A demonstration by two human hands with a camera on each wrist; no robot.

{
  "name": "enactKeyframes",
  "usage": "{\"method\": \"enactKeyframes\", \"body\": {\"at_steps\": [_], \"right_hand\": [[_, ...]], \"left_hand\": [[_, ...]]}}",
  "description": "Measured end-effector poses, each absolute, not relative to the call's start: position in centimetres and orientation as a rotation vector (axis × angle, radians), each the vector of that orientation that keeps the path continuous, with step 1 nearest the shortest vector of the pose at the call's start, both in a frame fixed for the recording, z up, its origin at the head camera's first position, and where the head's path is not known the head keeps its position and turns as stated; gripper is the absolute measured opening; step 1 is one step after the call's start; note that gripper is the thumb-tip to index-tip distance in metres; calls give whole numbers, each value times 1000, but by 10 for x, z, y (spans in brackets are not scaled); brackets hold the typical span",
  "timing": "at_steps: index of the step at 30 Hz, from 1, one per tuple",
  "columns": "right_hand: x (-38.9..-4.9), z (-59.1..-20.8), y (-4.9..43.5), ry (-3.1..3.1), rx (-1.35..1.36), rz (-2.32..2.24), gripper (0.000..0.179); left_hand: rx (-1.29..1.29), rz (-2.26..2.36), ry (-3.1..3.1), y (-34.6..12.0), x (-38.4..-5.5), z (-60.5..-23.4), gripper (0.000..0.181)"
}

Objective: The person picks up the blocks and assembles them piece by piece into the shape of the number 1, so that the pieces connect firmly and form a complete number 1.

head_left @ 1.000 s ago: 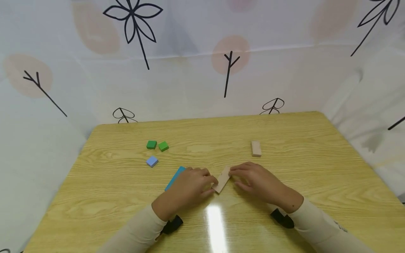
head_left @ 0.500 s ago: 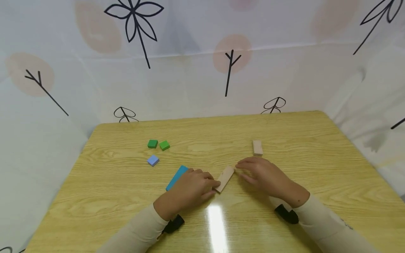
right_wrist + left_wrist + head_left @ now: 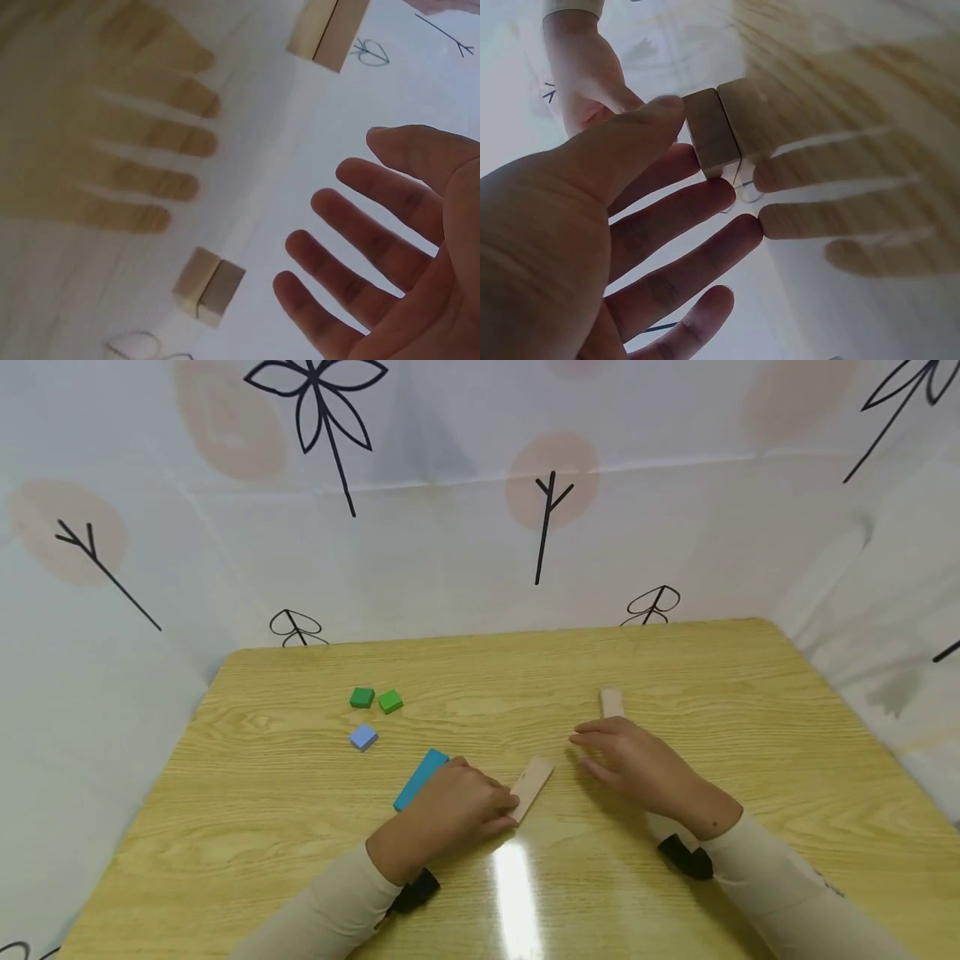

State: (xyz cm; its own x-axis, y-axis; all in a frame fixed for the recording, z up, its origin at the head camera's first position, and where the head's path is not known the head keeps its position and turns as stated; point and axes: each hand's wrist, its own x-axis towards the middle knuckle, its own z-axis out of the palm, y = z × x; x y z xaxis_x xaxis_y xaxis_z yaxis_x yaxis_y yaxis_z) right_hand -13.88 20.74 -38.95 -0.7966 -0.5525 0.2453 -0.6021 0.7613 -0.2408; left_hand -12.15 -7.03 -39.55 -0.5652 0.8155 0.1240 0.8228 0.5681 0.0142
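My left hand (image 3: 453,806) pinches the near end of a flat wooden block (image 3: 533,782) between thumb and fingers. In the left wrist view, the thumb and index finger sit on either side of that block's end (image 3: 712,135). The block lies slanted on the table. My right hand (image 3: 637,764) is held over the table to its right, fingers extended, holding nothing. Just beyond it lies a second wooden block (image 3: 611,702), its near part hidden by the hand. The right wrist view shows the fingers (image 3: 382,232) apart from both blocks.
A long blue block (image 3: 420,779) lies left of my left hand, partly covered by it. Farther back on the left are a dark green block (image 3: 362,697), a light green block (image 3: 390,701) and a light blue block (image 3: 363,737). A patterned cloth (image 3: 450,552) hangs behind the wooden table (image 3: 262,760).
My right hand has let go of the slanted wooden block and moved right and away, now covering part of the second wooden block. The left hand stays at the near end.
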Motion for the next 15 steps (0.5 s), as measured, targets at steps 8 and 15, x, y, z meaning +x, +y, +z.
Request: {"method": "enactKeyframes", "body": {"at_steps": [8, 15], "right_hand": [[-146, -386, 222, -2817, 830, 446, 34], [-151, -386, 232, -2923, 737, 463, 41]], "left_hand": [[-1365, -88, -2659, -69, -120, -395, 25], [-1322, -54, -2636, -68, -118, -395, 20]]}}
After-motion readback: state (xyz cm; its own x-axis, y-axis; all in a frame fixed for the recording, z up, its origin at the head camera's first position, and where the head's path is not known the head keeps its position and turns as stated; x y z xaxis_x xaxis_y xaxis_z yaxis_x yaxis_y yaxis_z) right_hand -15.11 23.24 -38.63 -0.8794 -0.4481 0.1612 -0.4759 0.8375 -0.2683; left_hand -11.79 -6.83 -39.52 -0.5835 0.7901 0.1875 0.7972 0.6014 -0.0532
